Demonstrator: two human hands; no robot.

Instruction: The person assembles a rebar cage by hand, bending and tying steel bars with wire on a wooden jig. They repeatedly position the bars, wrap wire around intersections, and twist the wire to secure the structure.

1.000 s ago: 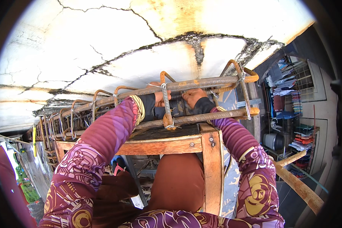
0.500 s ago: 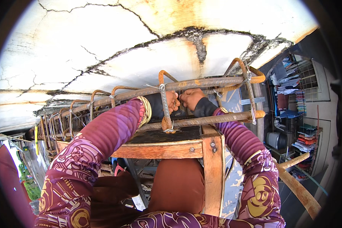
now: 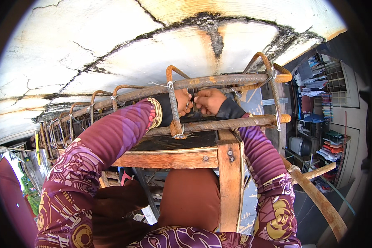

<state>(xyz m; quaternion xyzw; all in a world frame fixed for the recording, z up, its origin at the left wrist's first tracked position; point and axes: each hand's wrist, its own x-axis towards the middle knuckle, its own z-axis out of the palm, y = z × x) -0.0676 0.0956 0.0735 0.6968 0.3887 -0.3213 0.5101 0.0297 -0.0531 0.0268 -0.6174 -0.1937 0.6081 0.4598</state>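
Both of my hands are inside a cage of rusty rebar, between its upper long bar (image 3: 231,80) and lower long bar (image 3: 223,124). My left hand (image 3: 182,102) is just right of a bent square stirrup (image 3: 174,109), its fingers closed in a pinch. Facing it, my right hand (image 3: 211,101) pinches with thumb and forefinger close to the left fingertips. A thin strand of tie wire (image 3: 189,94) shows between the fingertips; its lower part is hard to make out. Twisted wire binds the stirrup to both long bars.
The cage runs left past several stirrups and ends at a right-hand stirrup (image 3: 273,93). A cracked, stained white wall (image 3: 153,53) rises behind it. Beneath are a dark board and wooden frame (image 3: 169,159). Bare poles (image 3: 318,198) cross at lower right, near shelves of folded cloth (image 3: 332,144).
The view has shifted slightly, so the wall cracks sit higher. My hands stay between the bars with fingertips close together; the right hand has turned a little, showing more of its thumb side.
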